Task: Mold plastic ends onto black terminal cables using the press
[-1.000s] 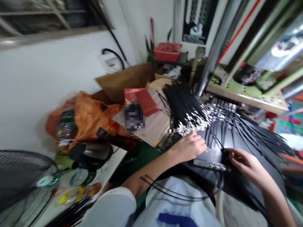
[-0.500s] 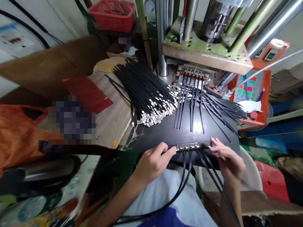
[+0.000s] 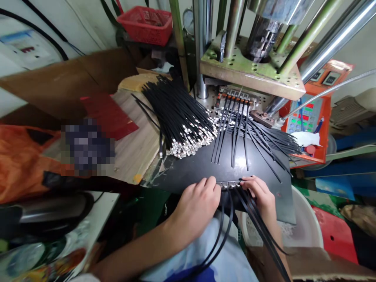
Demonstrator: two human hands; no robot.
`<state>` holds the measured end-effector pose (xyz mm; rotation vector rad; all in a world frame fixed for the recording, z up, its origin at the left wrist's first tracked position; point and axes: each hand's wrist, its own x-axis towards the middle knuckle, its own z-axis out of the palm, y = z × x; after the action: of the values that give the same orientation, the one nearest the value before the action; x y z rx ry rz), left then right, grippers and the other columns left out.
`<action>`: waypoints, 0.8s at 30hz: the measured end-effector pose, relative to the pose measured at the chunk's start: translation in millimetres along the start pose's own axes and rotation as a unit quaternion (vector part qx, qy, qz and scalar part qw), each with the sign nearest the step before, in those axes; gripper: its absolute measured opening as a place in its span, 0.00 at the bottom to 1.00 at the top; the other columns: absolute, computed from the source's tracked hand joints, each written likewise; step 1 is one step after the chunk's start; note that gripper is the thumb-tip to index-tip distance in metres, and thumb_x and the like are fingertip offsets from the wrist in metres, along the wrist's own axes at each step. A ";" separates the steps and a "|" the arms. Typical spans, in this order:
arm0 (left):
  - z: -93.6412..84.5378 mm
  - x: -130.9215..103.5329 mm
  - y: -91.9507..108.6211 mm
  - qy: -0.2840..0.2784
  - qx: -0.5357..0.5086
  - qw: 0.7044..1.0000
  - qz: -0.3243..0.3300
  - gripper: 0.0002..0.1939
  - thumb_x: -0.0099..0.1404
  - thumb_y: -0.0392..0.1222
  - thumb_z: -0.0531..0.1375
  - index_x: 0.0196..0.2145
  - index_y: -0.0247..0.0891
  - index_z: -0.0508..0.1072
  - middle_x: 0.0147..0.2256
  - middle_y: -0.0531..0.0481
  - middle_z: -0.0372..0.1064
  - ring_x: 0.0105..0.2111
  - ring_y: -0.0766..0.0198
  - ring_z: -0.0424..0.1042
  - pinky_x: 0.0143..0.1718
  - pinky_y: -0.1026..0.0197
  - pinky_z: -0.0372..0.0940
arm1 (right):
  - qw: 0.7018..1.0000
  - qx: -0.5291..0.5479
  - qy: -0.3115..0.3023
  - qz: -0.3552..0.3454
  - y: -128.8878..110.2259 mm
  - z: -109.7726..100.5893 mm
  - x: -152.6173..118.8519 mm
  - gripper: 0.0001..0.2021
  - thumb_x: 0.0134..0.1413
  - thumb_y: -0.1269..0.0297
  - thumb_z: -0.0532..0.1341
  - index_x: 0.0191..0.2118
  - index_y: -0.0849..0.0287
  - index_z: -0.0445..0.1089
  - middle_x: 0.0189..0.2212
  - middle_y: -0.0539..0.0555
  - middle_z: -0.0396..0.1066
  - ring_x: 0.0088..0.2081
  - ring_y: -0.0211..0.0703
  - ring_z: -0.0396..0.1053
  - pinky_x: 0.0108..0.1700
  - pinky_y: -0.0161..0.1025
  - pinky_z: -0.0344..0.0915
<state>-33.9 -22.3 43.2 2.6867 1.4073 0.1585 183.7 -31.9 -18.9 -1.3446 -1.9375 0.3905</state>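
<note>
At the near edge of the dark plate (image 3: 190, 170), a metal strip (image 3: 230, 185) with small silver connectors lies between my hands, and black cables (image 3: 232, 213) hang from it over my lap. My left hand (image 3: 199, 203) is closed round the strip's left end. The fingers of my right hand (image 3: 258, 192) are curled and pinch its right end, beside the cables. Beyond, several cables stick out of a fixture (image 3: 237, 98) under the press. A big bundle of black cables (image 3: 176, 105) with silver ends lies left of it.
The press block (image 3: 249, 74) stands over the fixture. An orange control box (image 3: 319, 117) is at the right, with more loose cables (image 3: 270, 135) near it. A white tub (image 3: 308, 219) sits low at the right. A red basket (image 3: 147, 25) is at the back left.
My right hand has moved left along the strip, closer to the connectors. My left hand has turned more over its left end. The whole view has shifted slightly.
</note>
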 end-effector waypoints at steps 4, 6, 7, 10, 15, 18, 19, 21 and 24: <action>10.4 -10.6 -10.3 0.060 -0.023 0.998 -0.018 0.11 0.61 0.25 0.55 0.29 0.40 0.64 0.30 0.53 0.63 0.29 0.60 0.67 0.27 0.58 0.62 | 0.998 0.056 -0.004 0.002 6.0 -0.2 -0.7 0.10 0.62 0.75 0.52 0.37 0.54 0.68 0.37 0.52 0.77 0.46 0.44 0.75 0.56 0.46 0.65; 14.3 -14.7 -18.2 0.097 -0.036 0.994 -0.038 0.11 0.65 0.28 0.55 0.27 0.40 0.64 0.29 0.53 0.62 0.29 0.61 0.66 0.28 0.58 0.61 | 0.998 0.068 -0.009 0.012 6.9 -2.2 0.6 0.10 0.63 0.74 0.53 0.36 0.54 0.69 0.36 0.52 0.78 0.46 0.45 0.75 0.55 0.46 0.65; 15.7 -15.8 -21.4 0.105 -0.048 0.993 -0.036 0.11 0.67 0.30 0.54 0.27 0.40 0.64 0.28 0.53 0.62 0.30 0.62 0.66 0.29 0.59 0.61 | 0.997 0.072 -0.009 0.014 6.5 -3.6 1.4 0.10 0.63 0.73 0.53 0.36 0.54 0.69 0.36 0.52 0.78 0.46 0.45 0.75 0.54 0.45 0.66; 19.3 -15.9 -26.1 0.089 -0.088 0.992 0.002 0.11 0.69 0.31 0.53 0.29 0.39 0.66 0.29 0.52 0.62 0.32 0.62 0.65 0.32 0.60 0.61 | 0.997 0.078 -0.013 0.010 2.1 -8.3 3.4 0.10 0.63 0.73 0.54 0.36 0.54 0.70 0.35 0.52 0.78 0.45 0.45 0.75 0.47 0.41 0.70; 25.2 -10.8 -26.6 0.089 -0.104 0.991 -0.003 0.12 0.70 0.31 0.50 0.29 0.38 0.67 0.30 0.51 0.61 0.33 0.62 0.63 0.34 0.60 0.61 | 0.997 0.070 -0.010 0.024 -6.3 -12.5 0.9 0.11 0.63 0.72 0.54 0.34 0.54 0.72 0.34 0.52 0.78 0.42 0.45 0.76 0.44 0.40 0.70; 24.3 -7.4 -27.2 0.092 -0.097 0.991 0.000 0.12 0.70 0.31 0.50 0.29 0.38 0.67 0.29 0.51 0.60 0.33 0.63 0.63 0.33 0.61 0.62 | 0.996 0.080 -0.011 0.039 -7.2 -12.2 -1.5 0.10 0.63 0.72 0.55 0.35 0.54 0.72 0.35 0.51 0.78 0.44 0.43 0.76 0.46 0.39 0.70; 22.7 -6.3 -26.9 0.087 -0.086 0.993 0.000 0.12 0.69 0.31 0.51 0.28 0.38 0.66 0.30 0.51 0.60 0.33 0.63 0.63 0.32 0.61 0.61 | 0.996 0.082 -0.013 0.043 -6.9 -12.1 -1.9 0.10 0.63 0.73 0.55 0.35 0.53 0.72 0.35 0.51 0.78 0.44 0.43 0.76 0.46 0.39 0.70; 18.1 -4.2 -25.6 0.075 -0.058 0.995 -0.009 0.11 0.68 0.31 0.52 0.28 0.39 0.65 0.30 0.51 0.61 0.33 0.62 0.64 0.27 0.61 0.59 | 0.995 0.085 -0.015 0.045 -6.4 -12.3 -2.2 0.10 0.63 0.73 0.55 0.36 0.53 0.71 0.36 0.51 0.78 0.44 0.43 0.75 0.47 0.40 0.69; 10.9 -2.0 -23.1 0.056 -0.023 0.998 -0.028 0.09 0.66 0.30 0.54 0.29 0.40 0.64 0.31 0.51 0.61 0.34 0.61 0.64 0.23 0.60 0.57 | 0.995 0.083 -0.018 0.042 -5.9 -14.3 -3.3 0.10 0.62 0.73 0.55 0.36 0.54 0.72 0.36 0.51 0.78 0.44 0.44 0.75 0.46 0.40 0.70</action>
<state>-52.3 -11.4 29.1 2.6363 1.4883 0.3356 190.5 -39.4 -6.8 -1.3202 -1.8379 0.6080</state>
